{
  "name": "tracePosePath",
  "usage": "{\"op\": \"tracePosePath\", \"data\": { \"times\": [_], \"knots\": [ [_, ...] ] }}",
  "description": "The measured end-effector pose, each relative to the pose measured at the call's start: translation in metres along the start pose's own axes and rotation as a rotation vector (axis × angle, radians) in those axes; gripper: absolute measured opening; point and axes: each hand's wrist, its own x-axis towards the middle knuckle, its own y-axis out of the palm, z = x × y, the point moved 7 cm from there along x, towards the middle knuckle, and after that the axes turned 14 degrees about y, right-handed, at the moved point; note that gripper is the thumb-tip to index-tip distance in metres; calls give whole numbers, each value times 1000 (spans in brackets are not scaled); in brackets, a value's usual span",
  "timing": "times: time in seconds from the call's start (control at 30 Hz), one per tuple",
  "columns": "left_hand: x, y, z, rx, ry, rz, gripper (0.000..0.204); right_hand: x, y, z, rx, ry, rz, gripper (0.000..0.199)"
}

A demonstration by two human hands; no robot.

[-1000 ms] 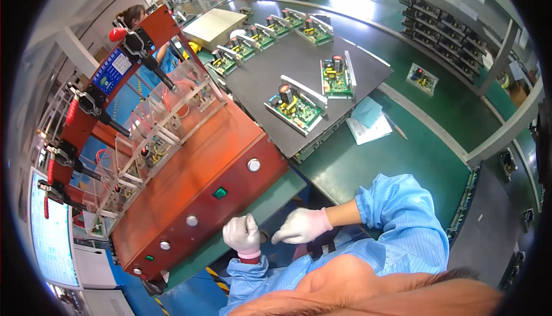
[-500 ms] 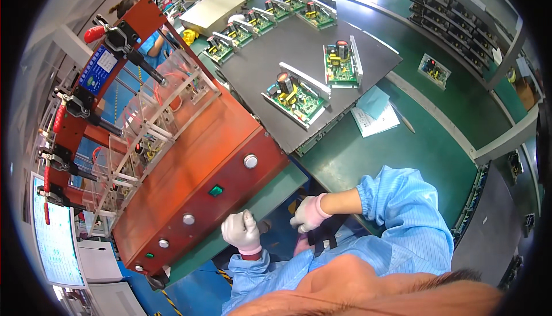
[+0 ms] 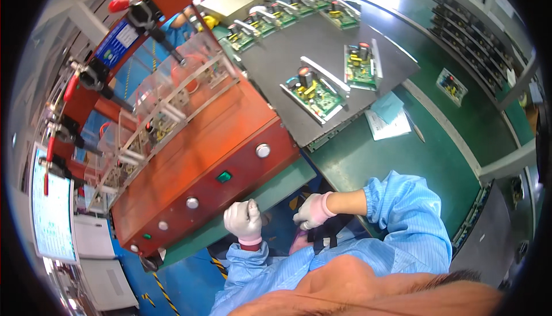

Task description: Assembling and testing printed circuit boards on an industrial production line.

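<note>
My left hand (image 3: 244, 220), in a white glove, is curled into a fist just below the front edge of the red test fixture (image 3: 201, 155). Whether it holds anything I cannot see. My right hand (image 3: 311, 211), also gloved, hangs curled below the green bench edge (image 3: 276, 192), a little to the right of the left hand. Both sleeves are light blue. The fixture's front panel carries round silver buttons (image 3: 263, 151) and a green switch (image 3: 223, 176). Its clear acrylic cage (image 3: 167, 106) sits on top.
A dark mat (image 3: 328, 69) on the green bench holds green circuit boards (image 3: 315, 93), with more boards (image 3: 270, 20) in a row behind. Papers (image 3: 388, 122) lie right of the mat. A monitor (image 3: 52, 212) stands at far left, racks (image 3: 477, 29) at the far right.
Both hands have dropped from the bench edge toward my lap. The right hand drew in and down and curled; the view tilted slightly.
</note>
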Motion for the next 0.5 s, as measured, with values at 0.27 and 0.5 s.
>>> {"op": "tracePosePath", "data": {
  "times": [0.27,0.5],
  "knots": [
    [12,-7,-14,-35,57,-92,8,-10,1,-8,-85,27,-35,46],
    [7,-7,-11,12,33,-107,12,-8,0,-8,-60,-27,-3,43]
  ]
}}
